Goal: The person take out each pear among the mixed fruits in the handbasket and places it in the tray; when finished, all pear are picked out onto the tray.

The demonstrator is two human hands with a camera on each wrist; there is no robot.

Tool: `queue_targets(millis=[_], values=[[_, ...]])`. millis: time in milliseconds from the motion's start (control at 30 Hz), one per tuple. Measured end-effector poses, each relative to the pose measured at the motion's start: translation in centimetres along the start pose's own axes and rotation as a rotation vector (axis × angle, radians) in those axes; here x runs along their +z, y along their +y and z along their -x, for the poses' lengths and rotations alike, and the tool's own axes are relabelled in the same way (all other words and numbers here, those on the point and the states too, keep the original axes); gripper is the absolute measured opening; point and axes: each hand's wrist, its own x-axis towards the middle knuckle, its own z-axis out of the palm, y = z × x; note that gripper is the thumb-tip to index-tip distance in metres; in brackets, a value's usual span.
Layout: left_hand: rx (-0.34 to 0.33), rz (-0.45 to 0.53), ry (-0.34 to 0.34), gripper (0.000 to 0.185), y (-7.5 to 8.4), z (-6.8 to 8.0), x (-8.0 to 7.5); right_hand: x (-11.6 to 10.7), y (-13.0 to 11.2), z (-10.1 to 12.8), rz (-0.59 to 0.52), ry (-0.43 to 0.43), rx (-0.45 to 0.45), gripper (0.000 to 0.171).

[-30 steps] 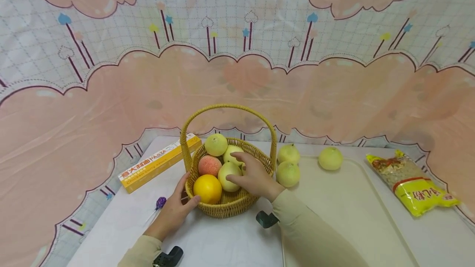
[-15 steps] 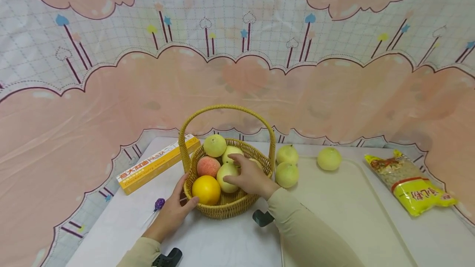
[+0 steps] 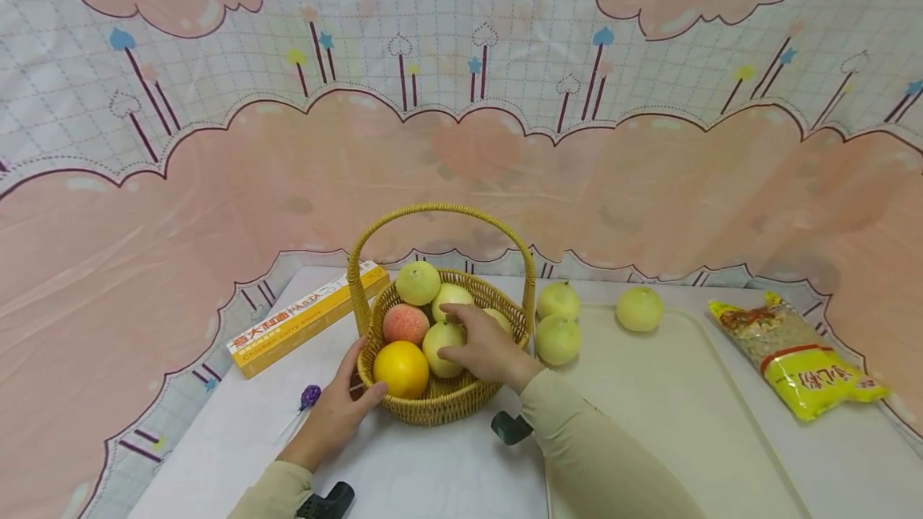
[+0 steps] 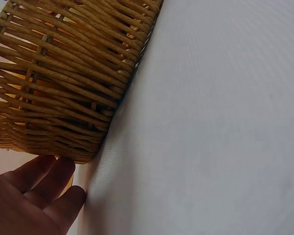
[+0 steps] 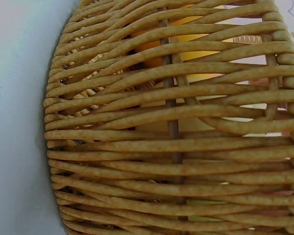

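A wicker basket (image 3: 447, 407) with a tall handle holds several pale green fruits, a peach (image 3: 406, 324) and an orange (image 3: 401, 370). My left hand (image 3: 335, 415) holds its near left side, thumb over the rim by the orange and fingers outside. In the left wrist view, fingertips (image 4: 63, 169) meet the woven wall. My right hand (image 3: 493, 347) reaches over the right rim, its thumb and fingers curved around a pale green pear (image 3: 441, 349). Woven cane fills most of the right wrist view, where that hand is out of sight.
Pale green fruits (image 3: 558, 339) sit right of the basket, with another (image 3: 639, 309) farther right by a cream tray (image 3: 663, 415). A yellow food bag (image 3: 800, 359) lies at far right. On the left are a pasta box (image 3: 306, 319) and a purple-wrapped lollipop (image 3: 310, 396).
The head view shifts slightly. My right thumb and the pear under it settle a little lower, while my left hand keeps its place on the basket.
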Motion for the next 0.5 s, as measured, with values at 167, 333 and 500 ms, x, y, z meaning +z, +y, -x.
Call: queue_targets(millis=[167, 333, 500], values=[[-0.005, -0.005, 0.001, 0.079, -0.02, 0.04, -0.04, -0.07, 0.11, 0.0, 0.026, -0.008, -0.028, 0.065], [-0.014, -0.003, -0.004, 0.079, -0.06, -0.02, 0.01, -0.03, 0.15, -0.08, 0.062, -0.043, -0.015, 0.065], [-0.009, -0.011, -0.001, 0.078, -0.09, -0.1, 0.03, 0.09, 0.03, -0.24, 0.099, -0.076, 0.043, 0.066]])
